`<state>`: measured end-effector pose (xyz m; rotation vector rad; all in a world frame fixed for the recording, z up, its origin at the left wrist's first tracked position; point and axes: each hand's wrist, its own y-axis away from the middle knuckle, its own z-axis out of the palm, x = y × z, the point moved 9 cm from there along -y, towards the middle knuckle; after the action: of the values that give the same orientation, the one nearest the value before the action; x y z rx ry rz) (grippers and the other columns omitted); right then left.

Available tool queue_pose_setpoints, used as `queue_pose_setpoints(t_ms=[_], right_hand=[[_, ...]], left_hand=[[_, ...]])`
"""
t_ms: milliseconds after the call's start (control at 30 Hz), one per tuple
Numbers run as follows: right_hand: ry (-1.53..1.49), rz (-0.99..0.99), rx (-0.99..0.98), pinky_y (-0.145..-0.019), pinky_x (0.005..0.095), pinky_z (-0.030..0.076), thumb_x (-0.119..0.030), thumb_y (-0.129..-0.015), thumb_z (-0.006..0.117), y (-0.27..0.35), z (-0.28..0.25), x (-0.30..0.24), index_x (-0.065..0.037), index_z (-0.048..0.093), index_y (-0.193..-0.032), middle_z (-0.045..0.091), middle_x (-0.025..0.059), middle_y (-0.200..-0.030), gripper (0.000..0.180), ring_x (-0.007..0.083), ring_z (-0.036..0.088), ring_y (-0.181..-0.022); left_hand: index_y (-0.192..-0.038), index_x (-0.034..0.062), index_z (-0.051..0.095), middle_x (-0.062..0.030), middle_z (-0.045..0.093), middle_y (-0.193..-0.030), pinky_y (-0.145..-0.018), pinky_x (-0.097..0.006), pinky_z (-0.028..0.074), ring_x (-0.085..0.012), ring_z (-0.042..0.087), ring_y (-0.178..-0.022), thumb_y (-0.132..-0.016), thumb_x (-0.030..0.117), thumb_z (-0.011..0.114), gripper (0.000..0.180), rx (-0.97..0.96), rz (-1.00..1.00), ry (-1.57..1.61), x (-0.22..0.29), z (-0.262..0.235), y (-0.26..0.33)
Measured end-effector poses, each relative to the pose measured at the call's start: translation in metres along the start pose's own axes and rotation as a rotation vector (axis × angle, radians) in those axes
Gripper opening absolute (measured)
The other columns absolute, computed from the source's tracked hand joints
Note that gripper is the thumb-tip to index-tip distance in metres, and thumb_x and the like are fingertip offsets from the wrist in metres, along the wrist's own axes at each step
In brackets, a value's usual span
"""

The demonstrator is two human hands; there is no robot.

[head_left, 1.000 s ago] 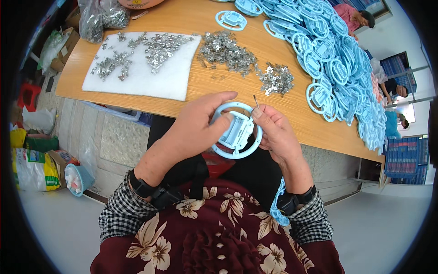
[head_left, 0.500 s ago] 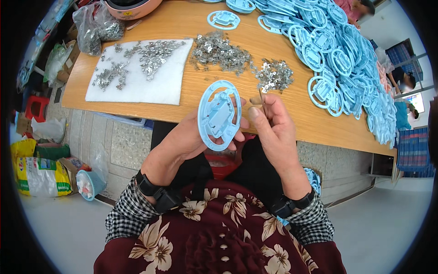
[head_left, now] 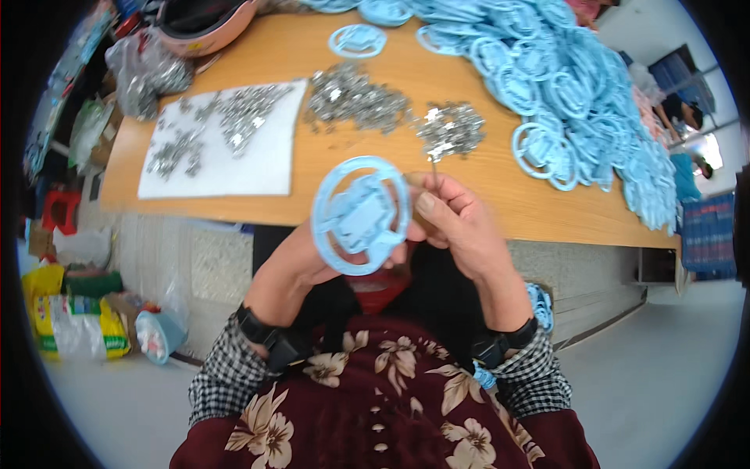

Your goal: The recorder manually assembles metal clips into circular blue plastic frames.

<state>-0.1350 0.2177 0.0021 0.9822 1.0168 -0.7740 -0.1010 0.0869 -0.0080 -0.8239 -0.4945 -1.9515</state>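
Observation:
A light-blue oval plastic part point(head_left: 362, 221), with a ring-shaped rim and a raised middle, is held up in front of me by my left hand point(head_left: 295, 256). The part hides most of that hand's fingers. Just to its right, my right hand point(head_left: 467, 234) is closed on slim metal tweezers point(head_left: 434, 177), whose upper end points toward the small pile of metal pieces point(head_left: 451, 131). The right fingertips are close to the part's right edge; whether they touch it I cannot tell. The picture is somewhat blurred.
A larger heap of metal pieces point(head_left: 355, 100) and a white foam sheet point(head_left: 234, 176) strewn with more lie on the wooden table point(head_left: 562, 215). Many blue parts point(head_left: 574, 94) are heaped at the right. A pink helmet point(head_left: 211, 39) and plastic bag point(head_left: 137, 74) are at far left.
The blue part has shifted left and slightly down, and now faces me more fully. My right hand has moved slightly left and down with the tweezers. The whole view has shifted a little.

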Motion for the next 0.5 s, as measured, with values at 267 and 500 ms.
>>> queue_pose_setpoints(t_ms=[267, 500], right_hand=[[0.084, -0.182, 0.266, -0.042, 0.0233, 0.031, -0.025, -0.106, 0.048, 0.013, -0.103, -0.045, -0.010, 0.049, -0.124, 0.046, -0.0022, -0.069, 0.023, 0.0070, 0.040, -0.048], [0.561, -0.583, 0.631, -0.038, 0.0253, 0.028, -0.018, -0.101, 0.049, 0.030, -0.356, -0.165, -0.011, 0.050, -0.109, 0.048, 0.0003, -0.068, 0.011, 0.0095, 0.041, -0.045]], left_hand=[[-0.141, -0.0006, 0.049, -0.0213, 0.070, -0.104, -0.062, -0.035, 0.058, -0.0277, 0.071, -0.073, -0.098, 0.035, 0.061, 0.057, 0.222, -0.003, -0.042, 0.008, -0.035, -0.012], [-0.137, 0.0007, 0.051, -0.0207, 0.071, -0.098, -0.059, -0.034, 0.057, -0.0256, 0.070, -0.070, -0.098, 0.032, 0.061, 0.051, 0.269, -0.013, -0.105, -0.003, -0.034, -0.020]])
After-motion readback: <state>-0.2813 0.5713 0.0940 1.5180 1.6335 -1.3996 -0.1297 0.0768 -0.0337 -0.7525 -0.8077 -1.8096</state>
